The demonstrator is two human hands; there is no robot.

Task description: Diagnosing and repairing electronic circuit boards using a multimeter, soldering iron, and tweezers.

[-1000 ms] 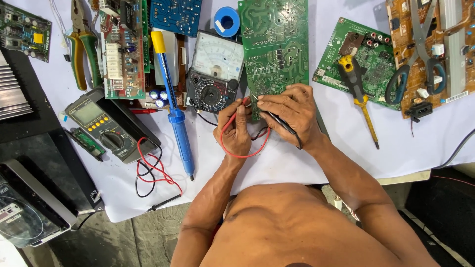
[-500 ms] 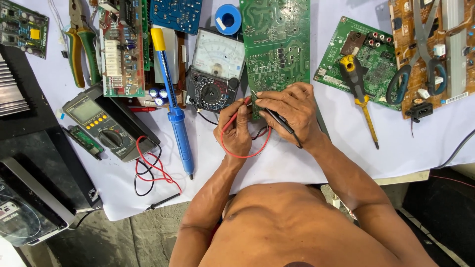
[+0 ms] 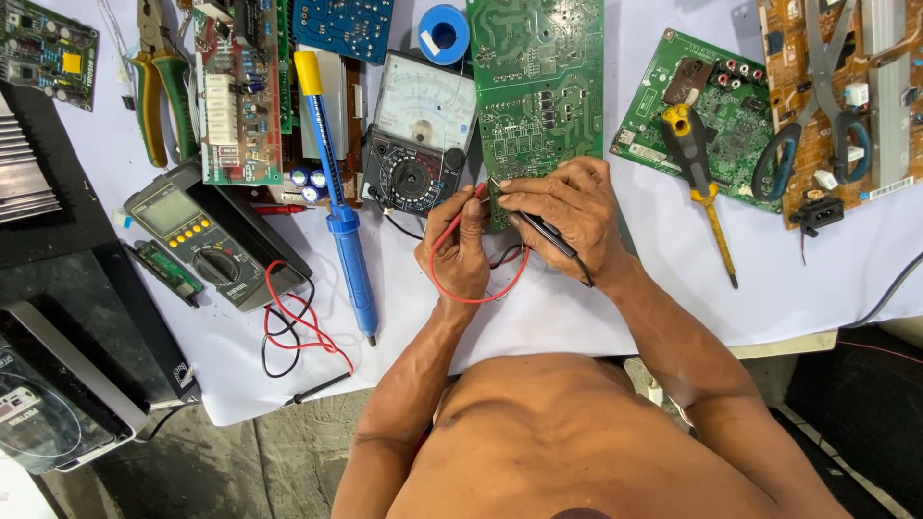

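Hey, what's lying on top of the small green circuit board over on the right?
A yellow-handled screwdriver lies on the small green circuit board, its shaft running off the board's lower edge onto the white table cover. The board's parts under the handle are hidden.

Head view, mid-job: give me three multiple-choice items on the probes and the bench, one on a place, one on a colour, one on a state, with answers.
1. Where do the probe tips meet?
A. on the brown board
B. at the lower edge of the long green circuit board
C. on the grey digital meter

2. What colour is the probe in the left hand?
A. red
B. blue
C. yellow

3. How is the yellow-handled screwdriver?
A. held in the right hand
B. standing upright
C. lying unheld

Answers:
1 B: both tips touch the long green circuit board near its bottom edge.
2 A: the left hand pinches a red probe.
3 C: the yellow-handled screwdriver lies flat; the right hand holds a black probe.
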